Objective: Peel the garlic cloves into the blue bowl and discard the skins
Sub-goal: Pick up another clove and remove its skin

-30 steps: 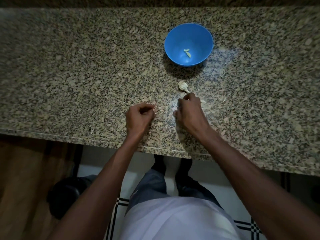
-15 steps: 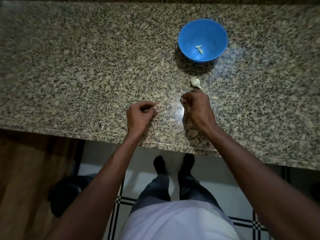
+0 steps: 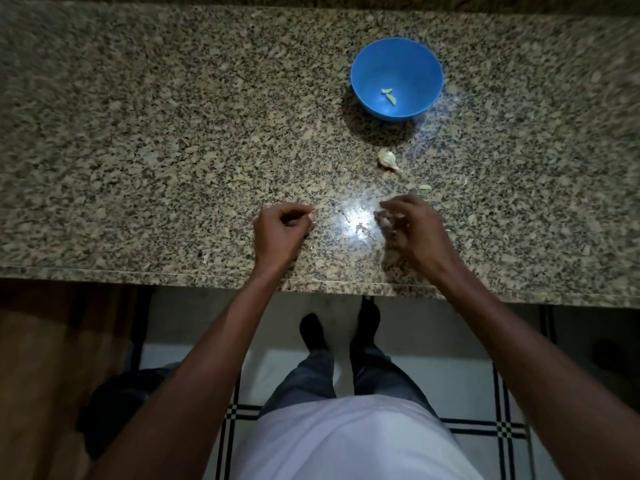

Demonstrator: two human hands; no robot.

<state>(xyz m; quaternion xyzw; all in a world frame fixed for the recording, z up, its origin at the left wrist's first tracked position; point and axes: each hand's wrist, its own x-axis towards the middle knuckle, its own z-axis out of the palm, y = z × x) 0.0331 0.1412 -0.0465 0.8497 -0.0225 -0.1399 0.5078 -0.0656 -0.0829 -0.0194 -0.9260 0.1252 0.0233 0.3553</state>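
Granite counter (image 3: 138, 150): both hands' curled fingers near front edge, contents unclear.

We see a dim, vignetted scene, with white glare on the counter (image 3: 353, 216), a dark shadow beside the bowl (image 3: 396, 76), and bowed, soft edges.

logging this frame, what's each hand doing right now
left hand: fingers curled, pinching something small and pale, likely a bit of skin.
right hand: fingers curled; whether it holds anything cannot be told.
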